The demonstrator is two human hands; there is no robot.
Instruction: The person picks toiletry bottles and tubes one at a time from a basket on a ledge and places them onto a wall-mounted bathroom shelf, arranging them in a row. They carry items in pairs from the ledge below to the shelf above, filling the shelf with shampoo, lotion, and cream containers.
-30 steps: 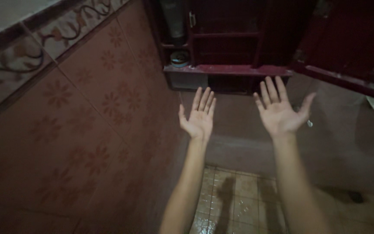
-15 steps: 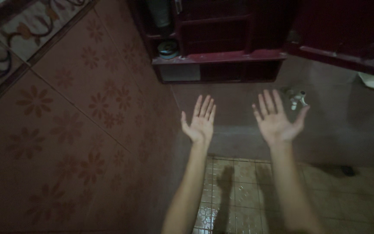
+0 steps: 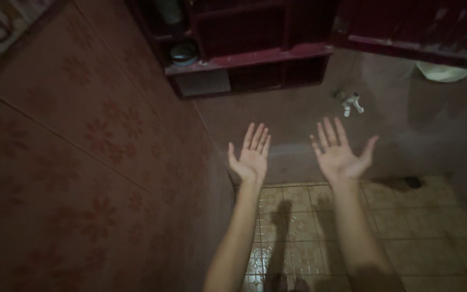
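Note:
My left hand [image 3: 252,156] and my right hand [image 3: 339,153] are both raised in front of me, palms up and facing me, fingers spread, holding nothing. They hover in mid-air, apart from each other, in front of a plain grey wall. A white tap [image 3: 349,101] sticks out of that wall just above and to the right of my right hand. Neither hand touches anything.
A wall of reddish flower-patterned tiles [image 3: 82,162] runs close on my left. A dark red wooden shelf [image 3: 249,57] hangs above, with a small round container [image 3: 184,53] in it. The wet tiled floor [image 3: 406,238] lies below, with a dark drain [image 3: 413,183] near the wall.
Both hands have sunk lower in view and the shelf has slid upward as my view tilted down. The hands stay open and empty.

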